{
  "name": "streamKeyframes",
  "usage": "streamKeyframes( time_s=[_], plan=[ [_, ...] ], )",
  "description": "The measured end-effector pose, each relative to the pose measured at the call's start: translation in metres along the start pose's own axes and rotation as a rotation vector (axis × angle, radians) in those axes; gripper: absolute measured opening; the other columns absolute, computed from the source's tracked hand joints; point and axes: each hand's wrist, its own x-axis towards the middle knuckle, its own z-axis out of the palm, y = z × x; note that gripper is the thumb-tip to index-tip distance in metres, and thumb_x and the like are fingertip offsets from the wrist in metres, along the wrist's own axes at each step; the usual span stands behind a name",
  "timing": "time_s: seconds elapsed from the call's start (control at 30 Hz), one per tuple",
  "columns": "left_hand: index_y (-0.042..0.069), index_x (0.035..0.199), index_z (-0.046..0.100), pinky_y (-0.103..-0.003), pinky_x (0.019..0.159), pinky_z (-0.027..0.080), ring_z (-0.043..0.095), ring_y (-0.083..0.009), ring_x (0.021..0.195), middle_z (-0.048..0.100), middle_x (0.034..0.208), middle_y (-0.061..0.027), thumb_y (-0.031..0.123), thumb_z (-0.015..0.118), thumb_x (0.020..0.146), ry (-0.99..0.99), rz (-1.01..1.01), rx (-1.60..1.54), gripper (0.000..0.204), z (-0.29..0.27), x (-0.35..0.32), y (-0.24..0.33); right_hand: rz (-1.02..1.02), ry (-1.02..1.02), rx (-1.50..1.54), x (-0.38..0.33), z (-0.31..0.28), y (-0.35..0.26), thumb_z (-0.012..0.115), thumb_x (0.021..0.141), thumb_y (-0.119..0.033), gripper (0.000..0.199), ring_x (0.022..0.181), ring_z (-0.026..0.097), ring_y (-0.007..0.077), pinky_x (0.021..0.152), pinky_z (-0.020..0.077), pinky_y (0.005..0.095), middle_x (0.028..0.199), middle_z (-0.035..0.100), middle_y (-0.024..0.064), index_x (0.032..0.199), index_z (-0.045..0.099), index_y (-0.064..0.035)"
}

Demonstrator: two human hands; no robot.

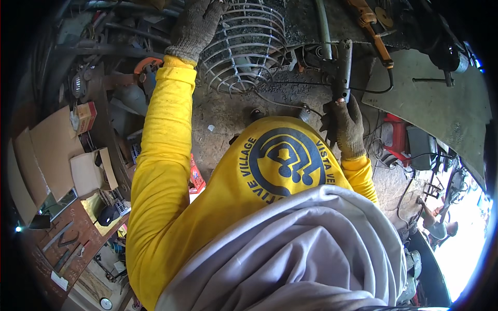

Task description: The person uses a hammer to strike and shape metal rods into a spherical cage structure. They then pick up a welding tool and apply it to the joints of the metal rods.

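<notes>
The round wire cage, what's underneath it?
Through the bars of the wire cage you can see dark, gritty ground. The gloved left hand rests on its rim, covering that edge. Whatever is under the hand is hidden.

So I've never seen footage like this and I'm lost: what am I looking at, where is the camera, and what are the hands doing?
The camera sits on a person's head and looks down with a fisheye lens, so edges bend. The yellow sleeves and grey cloth are the wearer's own clothes. Both hands wear knit gloves. The left hand rests on a round wire fan guard lying on the dirt floor. The right hand grips the handle of a dark power tool with a cord. Cardboard lies to the left.
</notes>
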Motion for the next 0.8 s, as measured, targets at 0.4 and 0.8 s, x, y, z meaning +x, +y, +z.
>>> streamKeyframes(
  time_s=[0.4,0.8],
  plan=[
    [0.002,0.113,0.067,-0.037,0.087,0.049,0.065,-0.0248,0.098,0.070,0.107,-0.0142,0.041,0.059,0.098,-0.248,-0.126,-0.344,0.043,-0.015,0.011,0.004,-0.051,0.022,0.029,0.010,0.005,0.003,0.059,0.101,-0.032,0.033,0.062,0.061,0.0098,0.051,0.0467,0.0222,0.086,0.067,0.0059,0.119,0.055,-0.0045],
    [0.003,0.136,0.054,-0.037,0.095,0.049,0.063,-0.0281,0.106,0.067,0.117,-0.0163,0.027,0.061,0.097,-0.022,-0.711,-0.545,0.047,-0.067,-0.001,0.026,-0.032,0.041,0.061,0.019,-0.012,0.000,0.060,0.101,-0.034,0.037,0.059,0.062,0.0123,0.049,0.0514,0.0250,0.086,0.065,0.0070,0.123,0.054,-0.0048]
  ],
)
